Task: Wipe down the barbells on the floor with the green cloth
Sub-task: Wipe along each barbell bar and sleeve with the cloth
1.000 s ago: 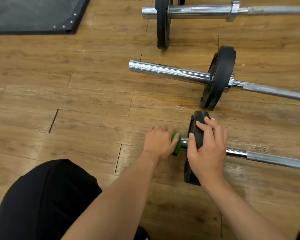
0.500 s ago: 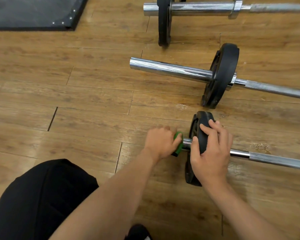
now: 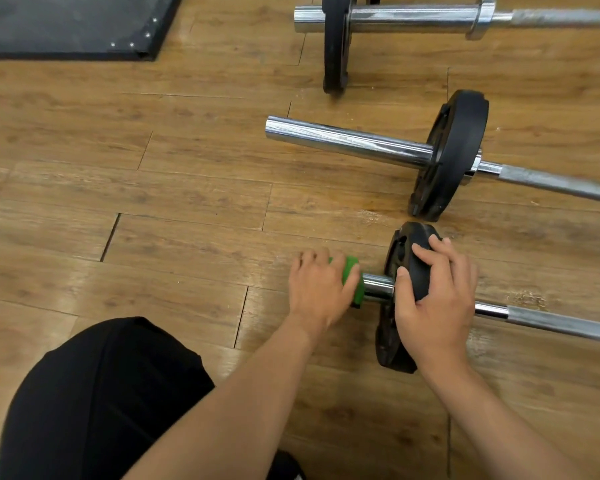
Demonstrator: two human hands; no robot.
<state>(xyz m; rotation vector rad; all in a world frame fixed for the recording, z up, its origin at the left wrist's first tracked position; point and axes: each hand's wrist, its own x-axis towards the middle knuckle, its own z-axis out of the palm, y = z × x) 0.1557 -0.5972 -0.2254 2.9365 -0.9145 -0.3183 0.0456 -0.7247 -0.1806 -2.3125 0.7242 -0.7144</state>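
Observation:
Three barbells lie on the wooden floor. The nearest barbell (image 3: 548, 322) has a small black plate (image 3: 392, 341) on its chrome sleeve (image 3: 378, 288). My left hand (image 3: 317, 292) grips the green cloth (image 3: 354, 278), wrapped round the sleeve's end, left of the plate. My right hand (image 3: 433, 306) holds the plate's top edge, fingers curled over it. The middle barbell (image 3: 350, 142) and the far barbell (image 3: 413, 17) lie beyond, each with a black plate.
A black rubber mat (image 3: 66, 26) lies at the top left. My knee in black cloth (image 3: 94, 403) fills the lower left. Bare wooden floor (image 3: 170, 188) stretches left of the barbells.
My left hand has slid the green cloth leftward along the near sleeve, away from the plate, baring a short stretch of chrome. The right hand stays on the plate.

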